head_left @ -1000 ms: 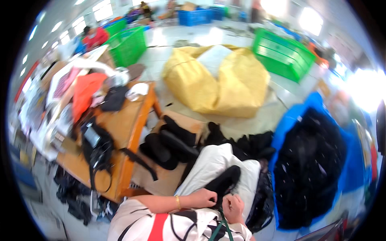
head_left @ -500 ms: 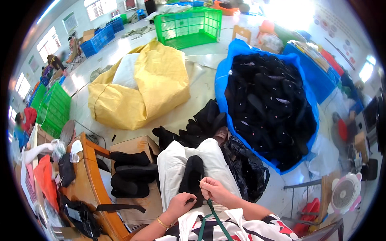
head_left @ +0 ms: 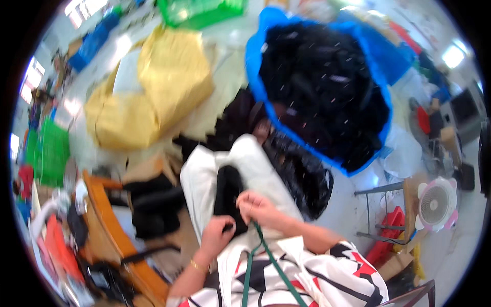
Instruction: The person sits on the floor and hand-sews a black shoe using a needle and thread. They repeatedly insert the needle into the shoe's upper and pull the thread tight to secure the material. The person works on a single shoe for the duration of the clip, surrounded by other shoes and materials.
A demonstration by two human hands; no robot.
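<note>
Hands close together at the lap, both working the mouth of a white bag (head_left: 245,169). Left hand (head_left: 217,236) has come up beside the right hand (head_left: 258,207) since half a second ago; they now sit almost touching, fingers curled, left pinching near the lower end of a black garment (head_left: 228,192), right closed on the bag's edge or the cloth just beside it — blur hides which. Green strap (head_left: 266,256) runs down from under the right hand across the patterned shirt.

Garment lies lengthwise on the bag, just beyond the knuckles, about where it lay half a second back. Judgement: the piece looks to be going into the bag, not yet fully in.

View has swung right over the last second: the orange table (head_left: 110,225) that filled the left side earlier is now pushed low-left of the left hand, with black items (head_left: 153,204) stacked by it.

Beyond the hands, a loose heap of black cloth (head_left: 296,174) touches the bag's right side. Farther out, right of centre, a blue sack (head_left: 388,123) full of dark clothing; left of it, a yellow sack (head_left: 153,92). Green crate (head_left: 199,10) farthest. Fan (head_left: 434,204) well right of the right hand.
</note>
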